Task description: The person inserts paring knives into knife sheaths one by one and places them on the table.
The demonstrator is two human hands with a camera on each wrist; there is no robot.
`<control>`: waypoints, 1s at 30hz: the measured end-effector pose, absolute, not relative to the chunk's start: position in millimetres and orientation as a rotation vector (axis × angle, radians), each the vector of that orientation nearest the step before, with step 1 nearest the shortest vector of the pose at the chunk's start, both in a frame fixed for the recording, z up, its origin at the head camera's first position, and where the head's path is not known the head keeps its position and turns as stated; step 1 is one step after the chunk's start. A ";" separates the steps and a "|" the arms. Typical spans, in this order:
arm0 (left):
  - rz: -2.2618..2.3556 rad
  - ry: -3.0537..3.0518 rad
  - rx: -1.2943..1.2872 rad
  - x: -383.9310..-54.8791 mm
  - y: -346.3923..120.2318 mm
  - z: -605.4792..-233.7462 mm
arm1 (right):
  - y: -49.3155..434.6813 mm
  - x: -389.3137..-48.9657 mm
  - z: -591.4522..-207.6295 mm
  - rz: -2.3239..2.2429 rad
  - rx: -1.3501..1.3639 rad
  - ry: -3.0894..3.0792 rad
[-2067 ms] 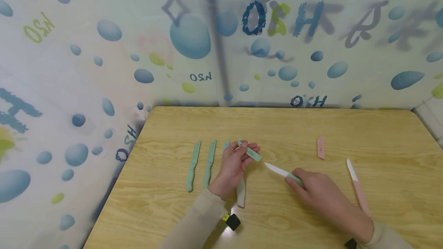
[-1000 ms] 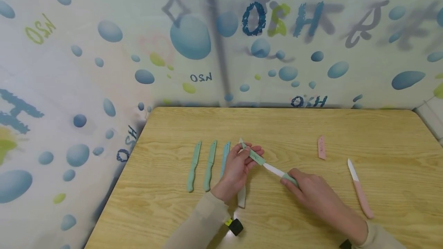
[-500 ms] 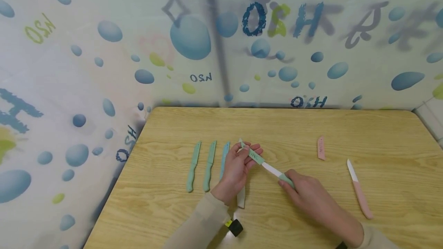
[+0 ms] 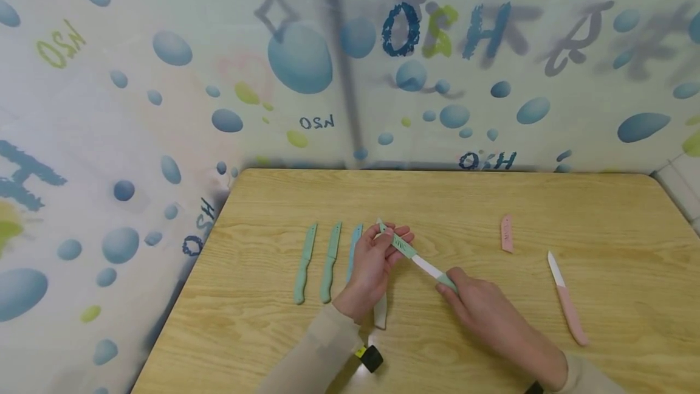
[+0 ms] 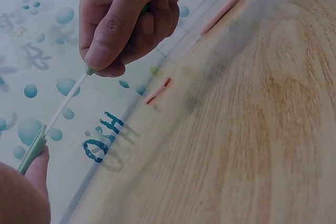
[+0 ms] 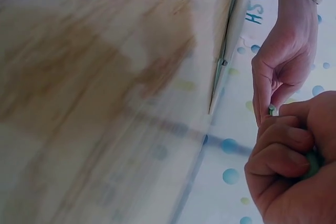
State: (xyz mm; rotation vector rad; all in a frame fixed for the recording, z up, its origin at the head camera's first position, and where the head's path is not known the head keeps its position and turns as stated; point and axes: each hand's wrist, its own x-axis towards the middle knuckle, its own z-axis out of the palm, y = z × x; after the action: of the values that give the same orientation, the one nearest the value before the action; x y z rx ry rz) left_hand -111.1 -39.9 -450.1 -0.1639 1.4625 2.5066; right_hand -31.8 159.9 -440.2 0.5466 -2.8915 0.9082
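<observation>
Between finger and thumb, my left hand pinches a green blade sheath with cut-out marks. My right hand grips the green handle of a knife with a white blade. The blade's front part is hidden inside the sheath, and a stretch of white shows between sheath and handle. In the left wrist view the sheath and blade line up, held above the table. Behind my left hand lie a blue knife, partly covered, and a knife with a cream handle.
Two sheathed green knives lie side by side on the left of the wooden table. To the right are a pink sheath and a pink-handled knife with its white blade bare. A patterned wall stands behind.
The white blade, at first apart from the green sheath, has entered its mouth. My right hand has moved left toward my left hand, while the other knives lie where they were.
</observation>
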 end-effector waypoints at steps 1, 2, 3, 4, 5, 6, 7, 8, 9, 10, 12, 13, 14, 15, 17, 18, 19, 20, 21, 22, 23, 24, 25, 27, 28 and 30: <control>2.506 1.462 -0.162 -111.3 -39.6 -450.0 | 159.4 -31.9 -440.1 0.910 0.542 -2.893; 2.506 1.459 -0.158 -111.5 -39.1 -449.9 | 159.0 -32.1 -439.9 0.914 0.535 -2.895; 2.507 1.458 -0.155 -111.7 -38.7 -449.6 | 158.6 -32.4 -439.7 0.920 0.525 -2.898; 2.508 1.459 -0.153 -111.9 -38.2 -449.3 | 158.2 -32.7 -439.6 0.922 0.517 -2.899; 2.508 1.459 -0.151 -112.1 -37.7 -449.0 | 157.8 -32.9 -439.5 0.925 0.511 -2.900; 2.510 1.459 -0.151 -112.2 -37.4 -448.8 | 157.4 -33.2 -439.5 0.928 0.506 -2.901; 2.512 1.460 -0.154 -112.3 -37.1 -448.5 | 157.1 -33.4 -439.5 0.931 0.505 -2.902; 2.513 1.461 -0.161 -112.3 -37.0 -448.3 | 156.8 -33.4 -439.6 0.935 0.501 -2.905; 2.512 1.462 -0.165 -112.2 -36.9 -448.1 | 156.6 -33.3 -439.7 0.933 0.501 -2.904; 2.510 1.461 -0.170 -112.1 -36.9 -448.0 | 156.4 -33.1 -440.0 0.931 0.506 -2.902; 2.505 1.460 -0.173 -111.8 -36.6 -447.8 | 156.1 -32.8 -440.4 0.932 0.512 -2.899; 2.496 1.464 -0.167 -111.4 -36.4 -447.7 | 156.0 -32.7 -440.5 0.936 0.513 -2.897; 2.485 1.467 -0.160 -110.9 -35.9 -447.8 | 155.9 -32.6 -440.7 0.940 0.514 -2.895; 2.477 1.464 -0.152 -110.3 -35.2 -447.9 | 155.7 -32.7 -440.9 0.942 0.517 -2.895; 2.461 1.462 -0.131 -109.0 -33.4 -448.5 | 155.3 -32.9 -441.1 0.941 0.523 -2.892; 2.456 1.458 -0.123 -108.4 -32.3 -448.9 | 155.0 -33.0 -441.1 0.942 0.527 -2.893; 2.451 1.457 -0.117 -107.7 -31.4 -449.6 | 154.6 -33.1 -441.2 0.943 0.529 -2.893; 2.452 1.453 -0.117 -107.1 -30.6 -450.3 | 154.1 -33.2 -441.1 0.945 0.529 -2.895; 2.455 1.451 -0.114 -106.5 -30.0 -450.5 | 153.6 -33.3 -440.9 0.948 0.528 -2.898; 2.457 1.452 -0.113 -106.0 -29.6 -451.0 | 153.2 -33.2 -440.8 0.950 0.527 -2.900; 2.459 1.454 -0.115 -105.7 -29.3 -451.2 | 152.8 -33.2 -440.5 0.955 0.522 -2.905; 2.460 1.456 -0.115 -105.5 -29.2 -451.4 | 152.5 -33.0 -440.2 0.960 0.517 -2.910; 2.458 1.459 -0.114 -105.4 -29.3 -451.5 | 152.5 -32.8 -439.9 0.960 0.510 -2.916; 2.456 1.456 -0.115 -105.7 -29.8 -451.7 | 152.7 -32.5 -439.4 0.941 0.502 -2.928; 2.455 1.456 -0.116 -106.0 -30.2 -452.1 | 153.1 -32.1 -439.3 0.926 0.500 -2.933; 2.458 1.458 -0.121 -106.7 -31.2 -452.9 | 154.3 -31.5 -438.9 0.892 0.493 -2.937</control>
State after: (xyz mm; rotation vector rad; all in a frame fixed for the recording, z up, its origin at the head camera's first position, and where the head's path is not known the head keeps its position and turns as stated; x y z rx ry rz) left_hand -106.7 -31.2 -452.9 -0.1214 1.4582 2.4576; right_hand -31.5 154.3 -438.9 0.4927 -2.9373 0.8921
